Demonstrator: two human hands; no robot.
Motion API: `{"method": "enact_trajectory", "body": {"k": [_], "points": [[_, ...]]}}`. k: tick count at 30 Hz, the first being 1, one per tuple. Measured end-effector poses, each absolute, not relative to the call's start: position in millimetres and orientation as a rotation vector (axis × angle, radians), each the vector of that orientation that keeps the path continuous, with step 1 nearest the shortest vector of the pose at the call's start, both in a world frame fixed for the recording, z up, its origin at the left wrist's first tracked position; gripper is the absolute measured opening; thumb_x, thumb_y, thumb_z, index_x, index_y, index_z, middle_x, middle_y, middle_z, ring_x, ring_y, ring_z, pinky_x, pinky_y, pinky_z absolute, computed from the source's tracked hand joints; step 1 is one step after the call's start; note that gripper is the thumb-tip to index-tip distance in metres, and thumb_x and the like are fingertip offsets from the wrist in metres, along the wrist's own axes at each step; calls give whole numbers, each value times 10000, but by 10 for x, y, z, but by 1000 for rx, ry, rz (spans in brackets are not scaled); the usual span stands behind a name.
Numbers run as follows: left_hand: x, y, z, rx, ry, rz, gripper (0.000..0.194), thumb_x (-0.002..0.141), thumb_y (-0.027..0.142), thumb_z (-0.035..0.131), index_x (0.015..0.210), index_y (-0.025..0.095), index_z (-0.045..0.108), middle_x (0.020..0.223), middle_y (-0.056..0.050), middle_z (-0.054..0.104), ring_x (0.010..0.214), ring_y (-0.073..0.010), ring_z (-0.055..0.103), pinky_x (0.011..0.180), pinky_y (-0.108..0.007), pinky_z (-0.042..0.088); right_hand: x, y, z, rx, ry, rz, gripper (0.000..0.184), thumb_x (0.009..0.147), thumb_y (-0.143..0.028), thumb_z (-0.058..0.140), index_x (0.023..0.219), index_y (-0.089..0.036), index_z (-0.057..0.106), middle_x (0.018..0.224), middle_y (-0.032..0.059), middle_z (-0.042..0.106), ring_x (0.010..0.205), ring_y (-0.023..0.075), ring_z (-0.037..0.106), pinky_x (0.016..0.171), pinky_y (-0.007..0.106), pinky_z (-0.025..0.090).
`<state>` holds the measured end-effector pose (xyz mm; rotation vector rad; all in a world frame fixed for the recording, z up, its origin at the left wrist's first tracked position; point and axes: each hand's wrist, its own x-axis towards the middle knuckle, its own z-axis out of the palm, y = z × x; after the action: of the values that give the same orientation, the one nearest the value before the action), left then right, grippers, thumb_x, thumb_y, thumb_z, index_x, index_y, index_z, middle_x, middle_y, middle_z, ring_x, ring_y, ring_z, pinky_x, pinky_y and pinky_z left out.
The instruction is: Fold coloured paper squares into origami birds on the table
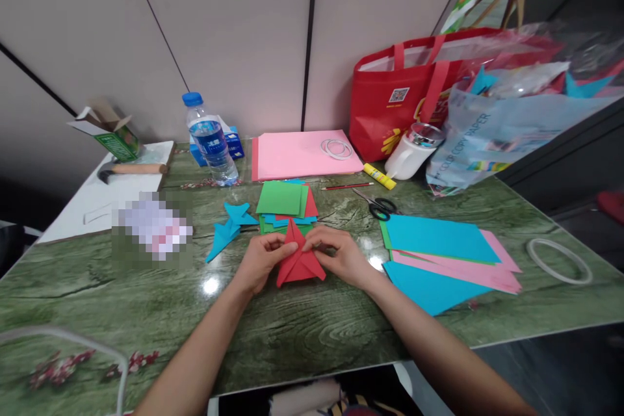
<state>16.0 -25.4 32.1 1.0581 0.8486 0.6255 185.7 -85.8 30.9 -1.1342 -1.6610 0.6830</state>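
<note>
Between my two hands is a folded piece of red paper [301, 266], pointed at the top with two flared lower corners. My left hand [263, 259] pinches its left edge, thumb lying on top. The fingers of my right hand [341, 255] are bent together against its right side. Just behind it lies a stack of coloured paper squares [280, 198], green on top with red and blue beneath. To the left of the stack sits a folded blue paper figure [229, 229] with several points.
Blue, pink and green sheets [439, 240] lie at right, near black-handled scissors [381, 208]. Behind are a pencil [347, 186], glue stick [379, 177], pink paper [297, 155], white mug [412, 153], red bag [375, 97] and water bottle [212, 143]. A hammer [134, 169] rests at left.
</note>
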Motion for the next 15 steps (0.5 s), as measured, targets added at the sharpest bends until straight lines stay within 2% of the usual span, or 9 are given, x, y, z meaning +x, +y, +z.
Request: {"method": "enact_trajectory", "body": {"k": [3,8,11,15], "points": [[184,-253,314,1046,898,716,419,543,340,798,856,154,590,598,41,623,524,-84,537,535,-184,401,1858,-864,302,-1152,-1678,590,153,767,-72,558,778,-180,666,838,44,628,773,138,594,654,255,462],[202,-261,322,1114,925,764,361,568,373,774,710,152,527,552,55,560,480,-56,480,469,-154,338,1847,-876,295,-1156,-1739,509,144,772,-94,569,744,-195,667,808,25,590,740,134,575,663,265,462],[198,-264,323,1069,895,752,364,544,331,792,709,153,522,570,57,568,507,-61,510,507,-159,373,1835,-883,303,-1173,-1750,484,146,762,-84,569,726,-193,659,799,21,554,746,136,554,653,261,452],[192,-271,312,1021,874,698,439,523,285,806,844,160,535,624,46,611,524,-75,557,540,-177,412,1828,-893,309,-1185,-1749,533,126,741,-59,575,699,-174,605,790,16,528,729,131,528,634,250,439]]}}
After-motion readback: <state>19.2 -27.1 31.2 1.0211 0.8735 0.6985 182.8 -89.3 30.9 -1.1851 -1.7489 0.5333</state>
